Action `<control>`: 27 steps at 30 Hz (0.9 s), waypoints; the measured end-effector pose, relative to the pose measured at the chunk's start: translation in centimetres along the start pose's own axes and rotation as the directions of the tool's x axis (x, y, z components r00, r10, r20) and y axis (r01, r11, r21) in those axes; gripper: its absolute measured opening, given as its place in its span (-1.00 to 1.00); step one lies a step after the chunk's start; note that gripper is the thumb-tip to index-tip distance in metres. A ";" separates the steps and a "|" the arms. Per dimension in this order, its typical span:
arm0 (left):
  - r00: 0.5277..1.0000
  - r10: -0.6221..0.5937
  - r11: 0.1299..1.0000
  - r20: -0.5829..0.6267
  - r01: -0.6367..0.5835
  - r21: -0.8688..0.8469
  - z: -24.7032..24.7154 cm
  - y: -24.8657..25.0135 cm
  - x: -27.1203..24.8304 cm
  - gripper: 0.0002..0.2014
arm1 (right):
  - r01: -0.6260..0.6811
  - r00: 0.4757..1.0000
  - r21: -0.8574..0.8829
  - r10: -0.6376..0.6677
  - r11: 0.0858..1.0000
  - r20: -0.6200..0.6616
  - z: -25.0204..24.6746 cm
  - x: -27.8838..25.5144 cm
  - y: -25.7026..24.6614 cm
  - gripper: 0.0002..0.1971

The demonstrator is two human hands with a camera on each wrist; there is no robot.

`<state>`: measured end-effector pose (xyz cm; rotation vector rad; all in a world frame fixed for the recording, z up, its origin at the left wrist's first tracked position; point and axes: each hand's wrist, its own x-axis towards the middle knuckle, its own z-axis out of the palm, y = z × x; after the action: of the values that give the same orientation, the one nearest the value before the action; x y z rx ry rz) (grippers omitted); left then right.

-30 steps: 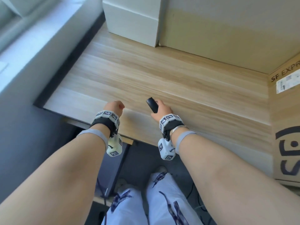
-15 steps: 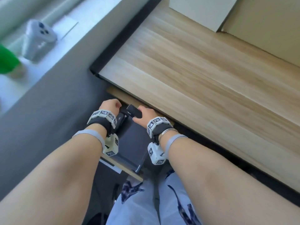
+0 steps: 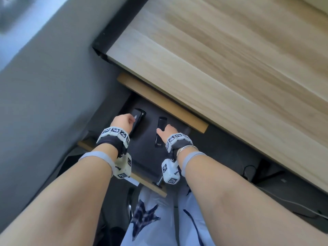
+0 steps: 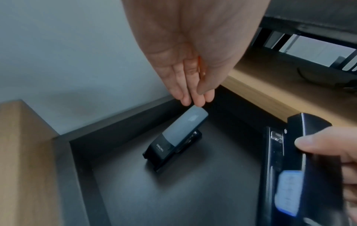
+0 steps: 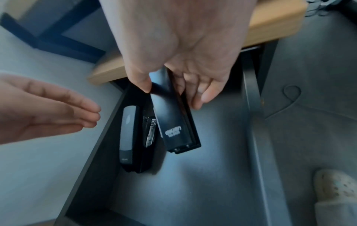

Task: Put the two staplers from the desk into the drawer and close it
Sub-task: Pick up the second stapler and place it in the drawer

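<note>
Both hands are now down inside the open drawer (image 3: 147, 157), where a second ago they were at the desk (image 3: 221, 59) edge, the right one holding a stapler above the wood. The left hand (image 4: 185, 50) is seen with straight, relaxed fingers just above the grey-topped stapler (image 4: 173, 137), which has been set down on the dark drawer floor near the left wall; nothing is held by it. The right hand (image 5: 179, 50) is closed on the black stapler (image 5: 173, 120), pinched between thumb and fingers, tilted with its front end low over the drawer floor just right of the first; whether it touches the floor cannot be told. One stapler is thus judged delivered and the second nearly so. What remains is judged to be the release, withdrawal of both hands, and the pushing shut of the drawer under the desk.
</note>
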<state>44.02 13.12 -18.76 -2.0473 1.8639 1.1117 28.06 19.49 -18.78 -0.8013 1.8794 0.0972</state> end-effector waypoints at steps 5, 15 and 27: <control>1.000 0.006 0.999 0.026 -0.005 -0.034 2.1 -0.4 1.9 -0.69 | -0.099 0.995 0.071 0.097 0.993 0.028 1.6 3.1 0.1 -0.53; 0.998 0.019 0.999 0.067 -0.016 -0.048 4.5 -1.3 3.5 -0.67 | -0.170 0.978 0.041 0.163 0.985 0.129 4.2 6.6 0.7 -0.52; 0.996 0.040 0.999 0.083 -0.039 -0.013 5.6 -1.1 3.6 -0.67 | -0.214 0.972 0.099 0.201 0.972 0.126 3.9 7.6 1.3 -0.62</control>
<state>42.51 13.69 -25.38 -1.9464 1.8697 1.2014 28.64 18.40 -27.32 -0.5105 1.8368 0.1639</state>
